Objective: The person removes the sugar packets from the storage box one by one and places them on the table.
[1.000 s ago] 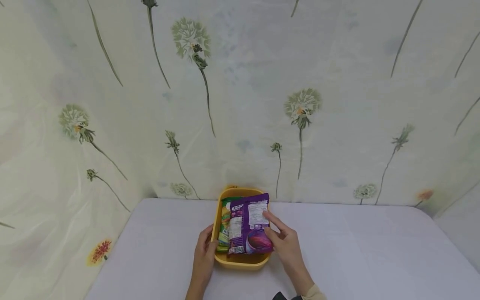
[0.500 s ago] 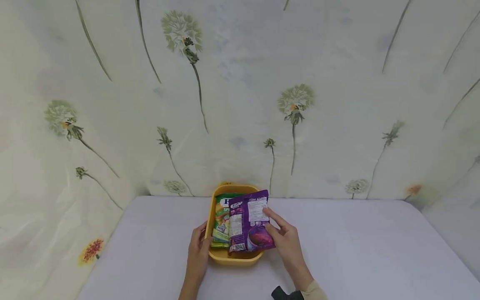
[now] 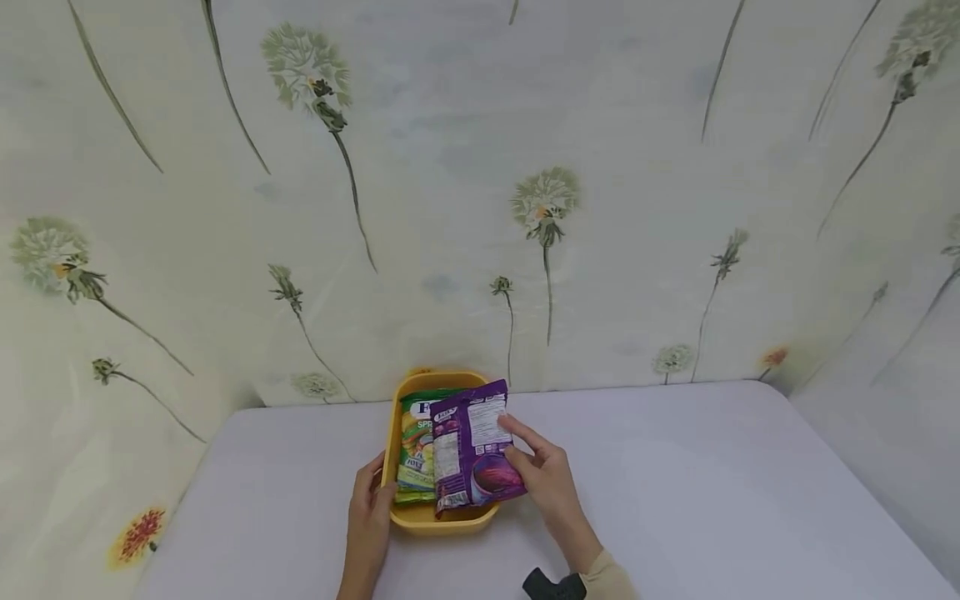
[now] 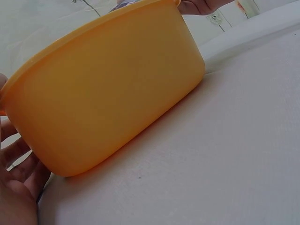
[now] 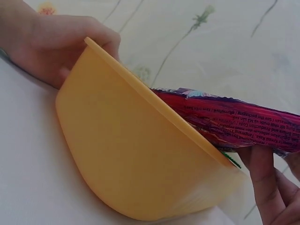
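My left hand (image 3: 367, 512) holds a yellow plastic tub (image 3: 442, 527) by its left side, thumb at the rim and fingers along the outer wall. Inside lies a green and yellow snack packet (image 3: 415, 442), partly covered. Over it, a purple packet (image 3: 472, 450) is tilted across the tub's right rim. My right hand (image 3: 546, 475) pinches that purple packet by its right edge. In the right wrist view, the fingers (image 5: 262, 173) reach under the purple packet, which slants over the rim. The left wrist view shows mostly the tub's outer wall (image 4: 108, 89).
The tub stands on a white-covered table (image 3: 660, 492), near its back edge. Behind it hangs a pale curtain (image 3: 450, 208) printed with dandelions. A black strap-like device (image 3: 553, 585) sits at the right sleeve (image 3: 606, 577).
The head view has turned to the right, so everything appears further left. The purple packet has shifted right over the tub, and more of the green packet shows. Both hands keep their holds.
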`<state>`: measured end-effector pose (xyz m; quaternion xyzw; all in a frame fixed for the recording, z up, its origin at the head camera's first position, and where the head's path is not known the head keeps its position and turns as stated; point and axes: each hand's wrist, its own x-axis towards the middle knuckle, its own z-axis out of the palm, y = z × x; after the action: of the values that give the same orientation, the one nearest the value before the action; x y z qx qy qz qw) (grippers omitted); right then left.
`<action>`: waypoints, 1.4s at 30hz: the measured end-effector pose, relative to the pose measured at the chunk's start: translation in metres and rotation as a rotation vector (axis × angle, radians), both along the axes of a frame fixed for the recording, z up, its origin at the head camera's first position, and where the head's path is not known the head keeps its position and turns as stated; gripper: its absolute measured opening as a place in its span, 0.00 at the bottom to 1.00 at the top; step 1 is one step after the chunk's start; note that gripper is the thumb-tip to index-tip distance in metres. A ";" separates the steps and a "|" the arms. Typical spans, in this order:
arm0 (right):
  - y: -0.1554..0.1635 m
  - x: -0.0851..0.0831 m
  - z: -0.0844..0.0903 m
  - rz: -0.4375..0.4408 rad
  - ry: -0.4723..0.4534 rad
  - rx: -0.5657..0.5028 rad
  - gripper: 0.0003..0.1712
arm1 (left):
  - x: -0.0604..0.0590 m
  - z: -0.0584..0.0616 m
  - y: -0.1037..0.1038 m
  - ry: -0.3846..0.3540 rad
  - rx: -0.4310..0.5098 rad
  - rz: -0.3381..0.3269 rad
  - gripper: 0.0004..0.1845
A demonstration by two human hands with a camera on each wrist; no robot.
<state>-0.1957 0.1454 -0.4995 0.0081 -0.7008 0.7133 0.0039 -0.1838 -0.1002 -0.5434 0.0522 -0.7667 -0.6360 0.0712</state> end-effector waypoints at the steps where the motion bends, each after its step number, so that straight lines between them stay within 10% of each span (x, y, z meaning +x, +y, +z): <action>1: -0.002 -0.001 -0.001 0.008 0.009 0.003 0.22 | 0.001 0.000 -0.002 0.000 -0.007 0.007 0.24; 42: 0.025 -0.010 0.004 -0.064 0.004 0.002 0.23 | -0.002 -0.005 -0.003 0.040 0.028 0.004 0.23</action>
<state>-0.2060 0.1703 -0.4952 -0.0129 -0.7014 0.7121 0.0282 -0.1858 -0.1034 -0.5485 0.0420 -0.7560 -0.6474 0.0871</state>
